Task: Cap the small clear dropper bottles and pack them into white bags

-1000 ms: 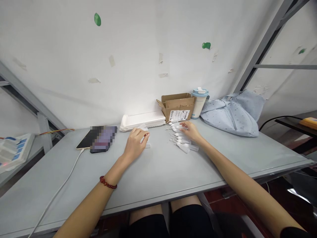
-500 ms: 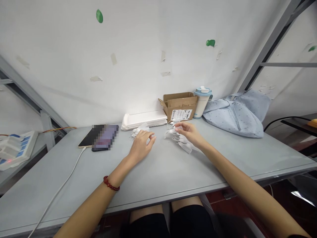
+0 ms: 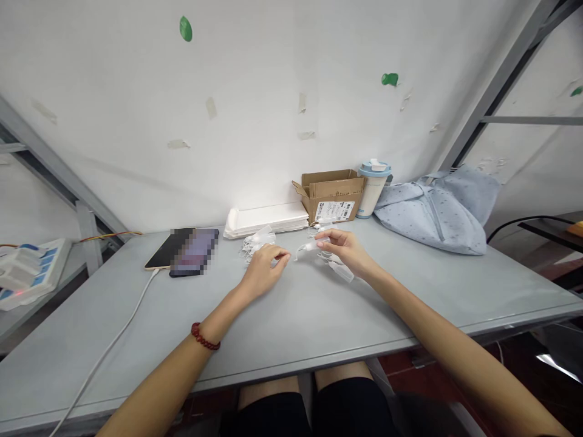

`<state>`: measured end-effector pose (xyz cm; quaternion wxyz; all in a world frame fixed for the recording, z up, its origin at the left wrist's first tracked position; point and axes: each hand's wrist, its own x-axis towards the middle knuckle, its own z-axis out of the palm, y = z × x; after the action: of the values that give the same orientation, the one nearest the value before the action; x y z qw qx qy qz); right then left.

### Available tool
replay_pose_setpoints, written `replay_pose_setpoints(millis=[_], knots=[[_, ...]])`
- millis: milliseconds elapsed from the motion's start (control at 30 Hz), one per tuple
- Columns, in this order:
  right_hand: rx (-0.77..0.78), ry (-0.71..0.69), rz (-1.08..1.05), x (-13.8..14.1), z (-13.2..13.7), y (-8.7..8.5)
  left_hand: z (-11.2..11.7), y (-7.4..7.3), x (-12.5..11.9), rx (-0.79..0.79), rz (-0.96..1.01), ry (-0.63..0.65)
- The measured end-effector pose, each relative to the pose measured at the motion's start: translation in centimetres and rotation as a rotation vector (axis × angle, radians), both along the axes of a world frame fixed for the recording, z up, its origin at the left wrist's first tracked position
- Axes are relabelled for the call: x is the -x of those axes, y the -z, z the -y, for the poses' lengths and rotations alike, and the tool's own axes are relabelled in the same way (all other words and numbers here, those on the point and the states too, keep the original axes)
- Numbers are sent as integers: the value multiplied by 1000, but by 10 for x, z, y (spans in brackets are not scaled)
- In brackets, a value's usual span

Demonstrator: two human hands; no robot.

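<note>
My right hand (image 3: pixel 344 247) pinches a small white tag with a thin string (image 3: pixel 311 246) between thumb and fingers. Its curled string end points left, close to the fingertips of my left hand (image 3: pixel 266 267). Thumb and forefinger of that left hand meet in a pinch, and nothing shows between them. Behind the left hand is a small pile of white stringed pieces with clear plastic ends (image 3: pixel 259 240). Under and beside the right hand lie more of these pieces (image 3: pixel 340 270), partly covered by the hand.
A stack of white flat sheets or sleeves (image 3: pixel 268 220) lies against the wall beside an open cardboard box (image 3: pixel 334 194). To the right are a lidded cup (image 3: pixel 374 191) and a light blue cloth bag (image 3: pixel 437 215). Two phones (image 3: pixel 194 252) and a white cable (image 3: pixel 122 331) lie left.
My right hand has lifted a stringed tag from its pile and drawn it slightly toward me. The left thumb and forefinger, apart before, have closed together.
</note>
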<state>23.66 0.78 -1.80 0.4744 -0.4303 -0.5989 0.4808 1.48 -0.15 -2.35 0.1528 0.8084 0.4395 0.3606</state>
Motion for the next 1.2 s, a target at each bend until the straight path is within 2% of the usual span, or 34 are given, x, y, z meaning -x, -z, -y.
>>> replay_pose_setpoints(millis=[133,433,633,833,1200], knots=[[1,-4,-21,0,1,-1,2,-2,-2,82,36,-22],[-14,-36,-15,2,4,-1,4,-5,-3,143,57,70],[11,-59,-29,7,8,-3,3,-12,-3,328,199,36],[19,-60,-52,9,10,-5,4,-17,-1,495,301,64],[0,-76,-28,10,10,-4,2,-13,0,548,377,78]])
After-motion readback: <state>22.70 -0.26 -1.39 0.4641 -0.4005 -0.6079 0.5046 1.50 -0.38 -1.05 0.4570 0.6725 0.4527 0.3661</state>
